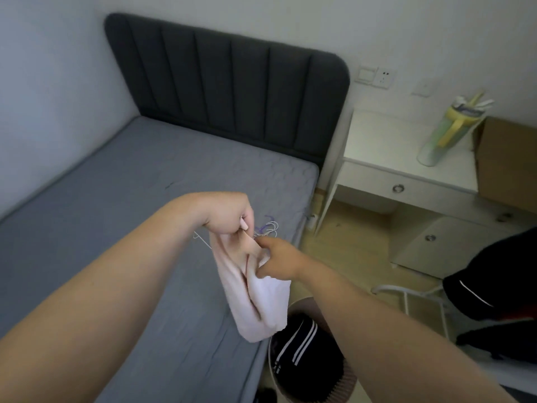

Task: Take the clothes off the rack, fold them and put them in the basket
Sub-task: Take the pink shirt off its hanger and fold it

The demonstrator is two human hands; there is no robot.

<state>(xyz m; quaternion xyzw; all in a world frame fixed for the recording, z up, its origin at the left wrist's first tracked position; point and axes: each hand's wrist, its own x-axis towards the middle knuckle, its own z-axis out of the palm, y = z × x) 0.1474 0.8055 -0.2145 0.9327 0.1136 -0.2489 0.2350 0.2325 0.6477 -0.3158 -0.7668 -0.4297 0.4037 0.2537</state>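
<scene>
Bare forearms reach in from below. Fingers of the left hand curl, pinching the top of a pale pink garment; the right hand grips its edge just lower. It hangs beside the bed edge, above the basket of dark striped clothes. Wire hangers lie on the bed.

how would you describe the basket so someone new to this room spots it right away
Start at the grey bed with the dark headboard. Down beside its near right edge, under the pale pink garment, stands a round beige basket. It is the only container there, holding a black garment with white stripes.
</scene>
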